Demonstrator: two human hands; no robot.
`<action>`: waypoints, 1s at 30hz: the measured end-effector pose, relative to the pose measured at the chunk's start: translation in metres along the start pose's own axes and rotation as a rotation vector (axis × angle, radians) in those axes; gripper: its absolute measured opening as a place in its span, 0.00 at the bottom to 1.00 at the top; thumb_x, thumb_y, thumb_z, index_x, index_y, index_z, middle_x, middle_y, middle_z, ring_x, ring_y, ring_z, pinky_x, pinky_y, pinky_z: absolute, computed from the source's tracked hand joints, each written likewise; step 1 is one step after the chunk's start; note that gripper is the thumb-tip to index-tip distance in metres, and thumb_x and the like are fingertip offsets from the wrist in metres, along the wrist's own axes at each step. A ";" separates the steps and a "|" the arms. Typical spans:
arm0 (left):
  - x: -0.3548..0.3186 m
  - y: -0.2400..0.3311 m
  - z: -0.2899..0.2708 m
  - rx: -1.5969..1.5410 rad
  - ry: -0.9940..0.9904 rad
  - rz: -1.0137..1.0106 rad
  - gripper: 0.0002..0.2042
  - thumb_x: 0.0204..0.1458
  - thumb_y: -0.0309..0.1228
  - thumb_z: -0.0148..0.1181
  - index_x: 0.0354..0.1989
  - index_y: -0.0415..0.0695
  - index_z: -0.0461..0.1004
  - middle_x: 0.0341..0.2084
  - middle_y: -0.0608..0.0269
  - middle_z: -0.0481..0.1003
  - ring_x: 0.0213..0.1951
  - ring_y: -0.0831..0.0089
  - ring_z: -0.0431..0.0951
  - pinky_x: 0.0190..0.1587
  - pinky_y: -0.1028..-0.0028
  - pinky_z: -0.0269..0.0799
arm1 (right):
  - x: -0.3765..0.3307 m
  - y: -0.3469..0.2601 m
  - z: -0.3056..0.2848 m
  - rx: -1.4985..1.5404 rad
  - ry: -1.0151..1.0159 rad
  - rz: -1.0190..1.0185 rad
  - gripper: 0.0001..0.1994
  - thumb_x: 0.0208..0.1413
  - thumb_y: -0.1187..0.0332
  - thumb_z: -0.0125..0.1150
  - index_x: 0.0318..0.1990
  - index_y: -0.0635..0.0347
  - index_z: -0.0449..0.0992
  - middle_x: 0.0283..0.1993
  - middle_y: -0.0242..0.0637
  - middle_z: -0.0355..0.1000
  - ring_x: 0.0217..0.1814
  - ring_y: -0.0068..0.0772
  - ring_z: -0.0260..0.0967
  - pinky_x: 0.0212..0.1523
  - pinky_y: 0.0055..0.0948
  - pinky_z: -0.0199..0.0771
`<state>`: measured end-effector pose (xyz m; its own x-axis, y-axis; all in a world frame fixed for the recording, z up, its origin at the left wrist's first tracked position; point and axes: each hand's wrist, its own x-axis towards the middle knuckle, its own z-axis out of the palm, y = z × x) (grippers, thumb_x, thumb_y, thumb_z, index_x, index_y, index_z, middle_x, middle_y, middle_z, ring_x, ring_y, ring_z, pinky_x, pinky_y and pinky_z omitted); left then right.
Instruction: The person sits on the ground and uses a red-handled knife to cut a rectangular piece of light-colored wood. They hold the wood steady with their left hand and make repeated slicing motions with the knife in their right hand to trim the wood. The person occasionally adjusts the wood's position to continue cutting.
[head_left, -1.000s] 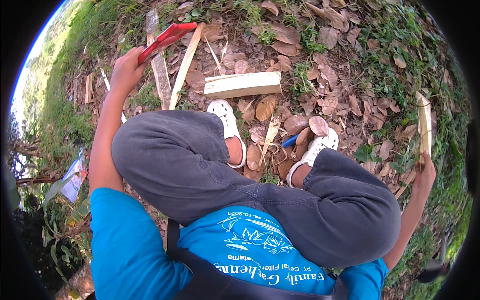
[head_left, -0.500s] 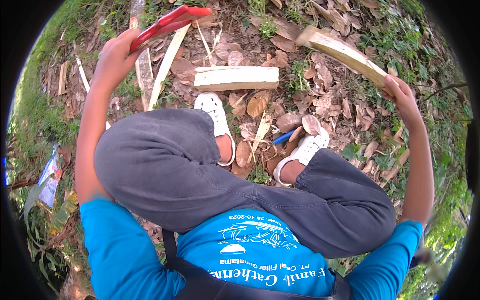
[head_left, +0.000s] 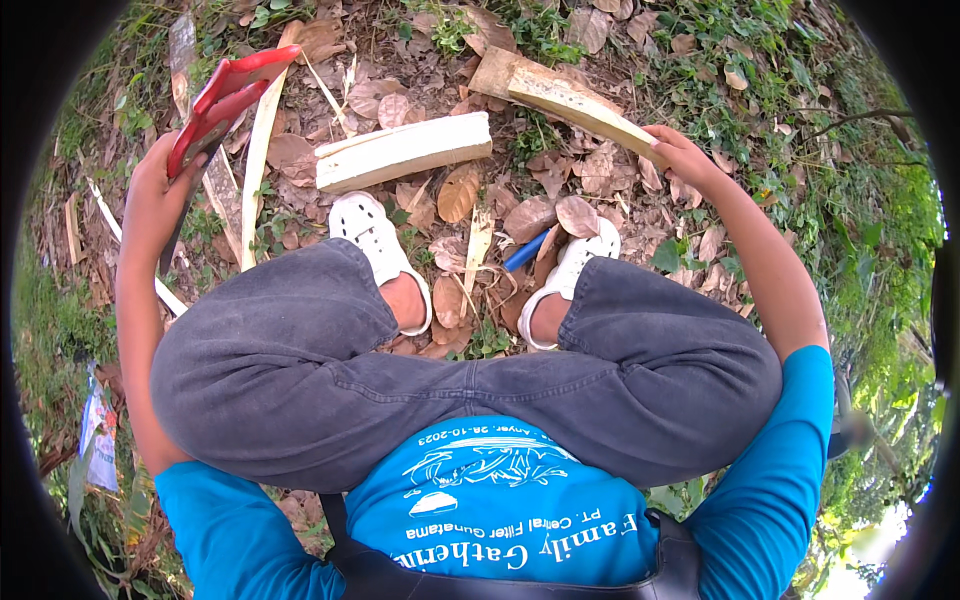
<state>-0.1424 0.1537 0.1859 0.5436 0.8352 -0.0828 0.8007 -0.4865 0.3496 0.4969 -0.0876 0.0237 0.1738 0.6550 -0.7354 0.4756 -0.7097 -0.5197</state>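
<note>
Head view: just swung in from the right rim to the upper middle of the frame, one split wood piece (head_left: 580,105) in the right hand (head_left: 685,162); now just beside the pale wood block (head_left: 410,153), a bit higher in the frame; seems to mean wood drawn into the working spot, with both hands full; also turned a little at the upper left, the red tool (head_left: 228,108) in the left hand (head_left: 152,195), with a dark, blade-like part now showing under it.

Long and chunky, that held wood, with a light tan side, little dark specks and a browner far end; slanted down toward the right, near end gripped by the right fingers; cannot tell about far end touching the dry leaves (head_left: 458,193); left fingers curled around the lower end of the red tool.

Near the middle, a pair of white clogs (head_left: 372,235), with a blue tube (head_left: 525,252) and a thin wood chip (head_left: 478,245) between; at the left, a long pale wood strip (head_left: 256,160), partly behind the red tool.
</note>
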 end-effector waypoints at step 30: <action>0.000 -0.020 0.009 -0.021 -0.042 -0.053 0.21 0.61 0.30 0.64 0.61 0.38 0.72 0.50 0.52 0.79 0.51 0.62 0.79 0.58 0.67 0.70 | 0.022 -0.019 0.016 -0.456 0.133 -0.061 0.40 0.56 0.32 0.60 0.56 0.66 0.77 0.47 0.53 0.79 0.46 0.49 0.81 0.47 0.43 0.80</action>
<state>-0.1562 0.1615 0.1703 0.5112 0.8478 -0.1411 0.8235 -0.4362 0.3628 0.4783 -0.0636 0.0105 0.2285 0.7403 -0.6323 0.8128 -0.5026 -0.2947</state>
